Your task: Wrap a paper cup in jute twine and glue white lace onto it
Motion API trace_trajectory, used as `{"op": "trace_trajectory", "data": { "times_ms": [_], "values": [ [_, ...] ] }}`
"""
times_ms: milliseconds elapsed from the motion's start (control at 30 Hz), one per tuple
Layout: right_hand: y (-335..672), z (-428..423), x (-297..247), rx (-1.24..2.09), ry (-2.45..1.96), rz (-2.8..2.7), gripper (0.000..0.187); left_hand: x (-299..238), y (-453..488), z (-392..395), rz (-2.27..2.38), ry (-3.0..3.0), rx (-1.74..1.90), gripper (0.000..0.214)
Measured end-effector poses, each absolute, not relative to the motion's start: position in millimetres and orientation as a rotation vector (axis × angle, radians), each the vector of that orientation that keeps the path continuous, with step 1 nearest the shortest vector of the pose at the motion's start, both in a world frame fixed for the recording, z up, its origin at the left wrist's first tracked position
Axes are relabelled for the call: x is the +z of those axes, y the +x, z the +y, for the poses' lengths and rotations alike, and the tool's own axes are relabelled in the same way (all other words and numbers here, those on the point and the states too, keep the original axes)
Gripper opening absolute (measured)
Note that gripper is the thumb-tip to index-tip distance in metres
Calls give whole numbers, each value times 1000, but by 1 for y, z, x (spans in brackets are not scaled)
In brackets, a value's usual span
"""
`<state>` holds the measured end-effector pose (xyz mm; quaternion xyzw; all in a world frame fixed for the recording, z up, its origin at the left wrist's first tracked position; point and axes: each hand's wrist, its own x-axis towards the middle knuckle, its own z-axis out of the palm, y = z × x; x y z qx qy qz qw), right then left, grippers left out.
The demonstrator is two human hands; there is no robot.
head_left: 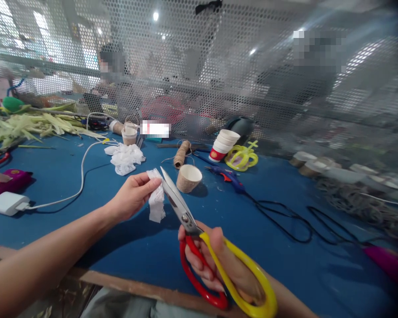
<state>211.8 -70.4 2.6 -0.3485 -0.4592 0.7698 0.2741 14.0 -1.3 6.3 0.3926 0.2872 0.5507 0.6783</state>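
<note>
Nearest my view, at the wooden edge (126, 282) of the blue table (268, 247), I have the right hand (235, 265) clasped round the red and yellow handles of the scissors (185, 218), whose blades point up and away over the table. Ahead and to its left, I have the left hand (132, 194) pinching a white strip (156, 204) between thumb and fingers, its lower end hanging free. The two hands are apart; the scissors' tip lies just beside the strip, and I cannot tell whether they touch. At the left I record a white charger (7, 203) with its cable. Just beyond the blades stands a wrapped cup (187, 180), upright, with a spool of twine (181, 154) behind it. Right of the cup I note a blue glue gun (227, 177); crumpled white cloth (125, 158) lies beyond the left hand. Farther off are a tilted stack of paper cups (221, 145), a yellow crown (241, 157) near it, and pale husks (36, 126) at far left. A perforated screen (185, 66) backs the table; figures behind it are blurred.
</note>
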Motion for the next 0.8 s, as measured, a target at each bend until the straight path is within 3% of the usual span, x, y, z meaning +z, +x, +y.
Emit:
{"op": "trace_trajectory", "data": {
  "times_ms": [800],
  "values": [
    [216, -75, 8, 1953, -1120, -1392, 58, -4, 13, 1, 763, 1011, 1173, 35]
  ]
}}
